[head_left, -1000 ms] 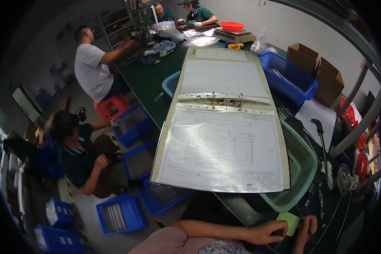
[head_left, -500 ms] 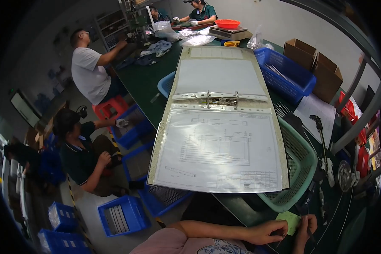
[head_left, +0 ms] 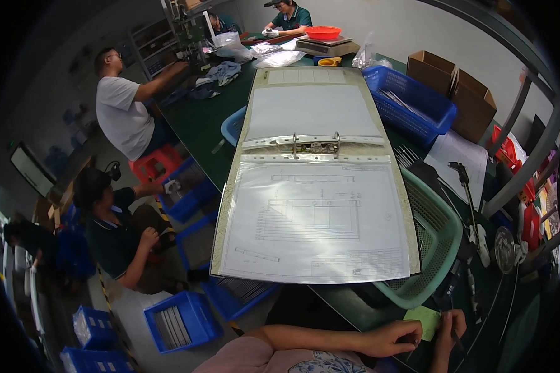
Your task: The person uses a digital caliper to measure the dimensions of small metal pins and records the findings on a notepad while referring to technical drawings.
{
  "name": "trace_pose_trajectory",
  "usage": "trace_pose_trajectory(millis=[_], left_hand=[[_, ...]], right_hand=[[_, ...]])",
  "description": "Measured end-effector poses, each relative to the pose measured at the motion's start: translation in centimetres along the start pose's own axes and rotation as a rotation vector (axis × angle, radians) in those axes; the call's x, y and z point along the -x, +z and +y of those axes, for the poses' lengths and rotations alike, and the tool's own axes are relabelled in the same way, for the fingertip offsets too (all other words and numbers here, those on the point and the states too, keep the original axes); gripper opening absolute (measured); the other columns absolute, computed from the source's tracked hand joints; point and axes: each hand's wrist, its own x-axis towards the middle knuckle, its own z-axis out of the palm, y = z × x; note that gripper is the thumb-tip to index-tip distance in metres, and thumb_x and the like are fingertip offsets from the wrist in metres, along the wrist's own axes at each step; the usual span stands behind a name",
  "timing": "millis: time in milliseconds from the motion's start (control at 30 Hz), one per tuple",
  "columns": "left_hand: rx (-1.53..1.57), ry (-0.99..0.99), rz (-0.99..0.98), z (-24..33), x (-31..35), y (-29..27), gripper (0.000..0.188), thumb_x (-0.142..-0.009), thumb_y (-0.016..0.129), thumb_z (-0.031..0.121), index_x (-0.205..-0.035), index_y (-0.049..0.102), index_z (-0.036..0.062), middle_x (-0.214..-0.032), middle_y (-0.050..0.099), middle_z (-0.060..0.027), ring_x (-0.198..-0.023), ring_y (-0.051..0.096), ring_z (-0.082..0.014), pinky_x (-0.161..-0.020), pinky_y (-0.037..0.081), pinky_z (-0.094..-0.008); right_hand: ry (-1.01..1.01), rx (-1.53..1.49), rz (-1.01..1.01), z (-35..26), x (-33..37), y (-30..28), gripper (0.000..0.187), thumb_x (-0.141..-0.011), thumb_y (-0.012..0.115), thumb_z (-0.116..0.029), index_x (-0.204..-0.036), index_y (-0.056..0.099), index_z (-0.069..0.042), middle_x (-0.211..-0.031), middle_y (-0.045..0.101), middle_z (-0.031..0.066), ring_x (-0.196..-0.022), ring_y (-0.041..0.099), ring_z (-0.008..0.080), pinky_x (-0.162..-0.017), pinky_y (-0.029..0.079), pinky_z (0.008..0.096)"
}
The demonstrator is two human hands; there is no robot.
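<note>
My left hand [head_left: 397, 337] is at the lower right, its fingers curled in beside a small green paper note [head_left: 425, 322]. Whether anything lies inside those fingers is hidden. On the note's other side, my right hand [head_left: 449, 331] is closed, with its fingertips at the note's right edge. A thin dark pen-like stick [head_left: 458, 340] shows at that hand. Beyond my hands an open ring binder [head_left: 317, 149] lies with its pages spread; the lower page, in a clear sleeve, carries a technical drawing. The binder partly covers a green plastic basket [head_left: 445, 248].
Right of the basket lie a caliper [head_left: 465, 180] and a paper sheet [head_left: 457, 158]. A blue basket [head_left: 410, 102] with thin metal pieces and cardboard boxes [head_left: 451, 87] stand farther back. Blue bins [head_left: 183, 320] stand on the floor at left, near a seated co-worker [head_left: 118, 230]; others work beyond.
The whole view has shifted slightly, moving the binder and table a little left. My hands keep nearly the same places by the note. The far co-worker's hands have drawn together.
</note>
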Motion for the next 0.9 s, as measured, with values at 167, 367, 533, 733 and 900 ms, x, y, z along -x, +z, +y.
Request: trace_pose_trajectory(millis=[167,367,533,733,900], left_hand=[[0.011,-0.011,0.003,0.03,0.09,-0.03,0.011,-0.084,0.058,0.005,-0.089,0.049,0.0022,-0.089,0.05,-0.0063,-0.081,0.051,-0.0157,-0.075,0.043,-0.0279],[-0.021,-0.006,0.0,0.17,0.09,-0.07,0.011,-0.084,0.058,0.007,-0.089,0.049,0.0027,-0.087,0.05,-0.0055,-0.079,0.049,-0.0155,-0.074,0.042,-0.028],[-0.021,-0.015,-0.003,0.27,0.08,-0.11,0.011,-0.084,0.059,0.007,-0.089,0.049,0.0028,-0.086,0.05,-0.0052,-0.078,0.05,-0.0163,-0.074,0.042,-0.0288],[-0.027,-0.079,-0.011,0.35,0.05,-0.12,0.011,-0.083,0.059,0.005,-0.089,0.049,0.0031,-0.086,0.05,-0.0055,-0.079,0.051,-0.017,-0.082,0.042,-0.0315],[-0.028,-0.06,-0.006,0.25,-0.02,-0.13,0.011,-0.083,0.058,0.003,-0.088,0.049,0.0034,-0.084,0.05,-0.0046,-0.076,0.053,-0.0173,-0.109,0.024,-0.0426]], right_hand=[[0.043,-0.027,-0.003,-0.17,0.0,0.2,0.02,-0.09,0.053,-0.018,-0.075,0.049,-0.005,-0.061,0.046,-0.0028,-0.053,0.039,0.0032,-0.049,0.028,0.0201],[0.013,-0.02,0.001,-0.23,0.03,0.21,0.018,-0.09,0.052,-0.012,-0.075,0.049,-0.003,-0.06,0.048,-0.0012,-0.051,0.041,0.0039,-0.047,0.03,0.0209],[0.014,-0.038,-0.002,-0.1,0.16,0.21,0.018,-0.089,0.052,-0.012,-0.074,0.049,-0.002,-0.059,0.048,-0.0006,-0.051,0.041,0.0042,-0.047,0.029,0.0212],[0.009,-0.04,-0.009,-0.01,0.2,0.16,0.018,-0.089,0.052,-0.012,-0.074,0.049,-0.002,-0.058,0.047,-0.0003,-0.05,0.041,0.0045,-0.047,0.029,0.022],[0.001,-0.028,-0.003,0.09,0.17,0.14,0.019,-0.089,0.052,-0.012,-0.074,0.049,-0.002,-0.057,0.048,0.0,-0.05,0.041,0.0048,-0.047,0.03,0.0222]])
